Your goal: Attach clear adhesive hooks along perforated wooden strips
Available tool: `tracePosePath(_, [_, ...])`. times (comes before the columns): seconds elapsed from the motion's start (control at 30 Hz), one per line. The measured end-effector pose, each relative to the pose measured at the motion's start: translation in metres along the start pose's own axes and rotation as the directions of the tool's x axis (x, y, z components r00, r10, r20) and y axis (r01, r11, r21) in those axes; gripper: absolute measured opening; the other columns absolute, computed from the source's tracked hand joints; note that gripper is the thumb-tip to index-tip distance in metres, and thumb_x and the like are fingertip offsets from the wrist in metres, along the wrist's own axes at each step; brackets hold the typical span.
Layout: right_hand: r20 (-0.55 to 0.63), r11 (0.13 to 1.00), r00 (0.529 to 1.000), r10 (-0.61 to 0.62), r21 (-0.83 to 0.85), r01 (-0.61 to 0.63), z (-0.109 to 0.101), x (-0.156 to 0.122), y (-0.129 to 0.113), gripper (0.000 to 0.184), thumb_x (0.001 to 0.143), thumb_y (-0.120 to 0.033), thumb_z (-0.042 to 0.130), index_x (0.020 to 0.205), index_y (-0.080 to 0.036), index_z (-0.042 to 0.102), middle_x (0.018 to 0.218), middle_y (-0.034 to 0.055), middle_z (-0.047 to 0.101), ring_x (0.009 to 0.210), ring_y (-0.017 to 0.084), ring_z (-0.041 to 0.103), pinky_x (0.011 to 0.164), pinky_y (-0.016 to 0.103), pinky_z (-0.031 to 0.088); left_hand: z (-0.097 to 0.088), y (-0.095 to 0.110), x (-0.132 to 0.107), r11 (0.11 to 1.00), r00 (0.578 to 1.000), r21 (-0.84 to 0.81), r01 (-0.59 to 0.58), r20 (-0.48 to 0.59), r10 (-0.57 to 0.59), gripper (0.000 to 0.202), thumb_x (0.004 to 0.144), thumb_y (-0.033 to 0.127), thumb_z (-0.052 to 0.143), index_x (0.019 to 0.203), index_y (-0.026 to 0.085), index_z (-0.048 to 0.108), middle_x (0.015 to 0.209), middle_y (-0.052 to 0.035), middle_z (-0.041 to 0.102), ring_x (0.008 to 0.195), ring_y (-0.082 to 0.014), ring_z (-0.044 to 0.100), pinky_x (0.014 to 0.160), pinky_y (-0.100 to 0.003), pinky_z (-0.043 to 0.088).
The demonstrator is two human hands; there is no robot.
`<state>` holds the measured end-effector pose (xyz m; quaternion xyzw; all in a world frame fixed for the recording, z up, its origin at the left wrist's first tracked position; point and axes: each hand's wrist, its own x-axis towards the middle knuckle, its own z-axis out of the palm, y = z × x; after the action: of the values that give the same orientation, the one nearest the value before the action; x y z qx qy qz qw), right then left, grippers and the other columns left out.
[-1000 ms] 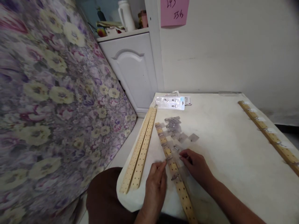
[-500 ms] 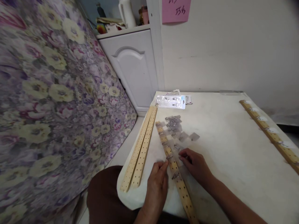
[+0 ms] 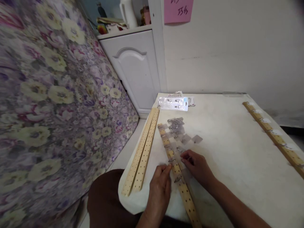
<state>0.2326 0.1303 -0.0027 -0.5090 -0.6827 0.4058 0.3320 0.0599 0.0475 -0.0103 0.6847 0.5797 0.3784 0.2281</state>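
A pale yellow strip with rows of holes (image 3: 187,199) runs from the table's middle to its near edge. Several metal hooks on clear square plates lie across it, among them a near hook (image 3: 178,180). My left hand (image 3: 160,183) is closed, thumb and index finger pinching the strip's left edge beside another hook (image 3: 172,160). On the other side, my right hand (image 3: 196,164) is closed in a pinch near the clear plates; what its fingertips hold is too small to make out. A loose hook (image 3: 180,149) lies just beyond them.
Two bare perforated strips (image 3: 142,158) lie on the left. Beyond my hands sits a pile of clear-plated hooks (image 3: 176,125). A hook package (image 3: 173,104) rests at the back of the white-covered table (image 3: 228,139). Another strip with hooks (image 3: 273,134) lies along the right edge.
Both hands keep nearly the same pose at the strip. The whole view has shifted very slightly; nothing has visibly been picked up or let go.
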Motion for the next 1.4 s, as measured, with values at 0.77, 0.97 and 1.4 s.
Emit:
tracePosePath(0.77, [0.042,0.998,0.997,0.066,0.004,-0.066,0.0001,0.0013,-0.0003,0.012,0.075,-0.019,0.053,0.081,-0.018,0.063,0.067,0.0003,0.065,0.062,0.016,0.059,0.06,0.026,0.044,0.0014,-0.0023,-0.0035,1.0,1.0,0.018,-0.017,0.016,0.016,0.044,0.09,0.011,0.039,0.131,0.024,0.047,0.104,-0.0084,0.054,0.097,-0.0163,0.056,0.082,-0.029,0.05])
tracePosePath(0.97, [0.026,0.999,0.999,0.046,-0.013,-0.046,-0.0003,0.0012,-0.0034,0.011,0.075,-0.02,0.053,0.08,-0.019,0.063,0.067,0.0,0.065,0.061,0.016,0.058,0.059,0.026,0.044,0.0014,-0.0002,-0.0023,0.999,1.0,0.046,-0.026,0.004,0.026,0.038,0.09,0.013,0.04,0.124,0.023,0.053,0.102,-0.0089,0.056,0.095,-0.0171,0.056,0.081,-0.03,0.051])
tracePosePath(1.4, [0.033,0.999,0.998,0.049,-0.011,-0.049,0.0011,0.0019,-0.0001,0.012,0.076,-0.02,0.052,0.082,-0.018,0.063,0.067,0.0003,0.064,0.062,0.016,0.058,0.06,0.026,0.044,0.003,-0.0018,-0.0031,0.999,1.0,0.047,-0.026,-0.002,0.026,0.04,0.089,0.011,0.04,0.125,0.023,0.052,0.104,-0.0085,0.057,0.096,-0.0165,0.057,0.082,-0.029,0.05])
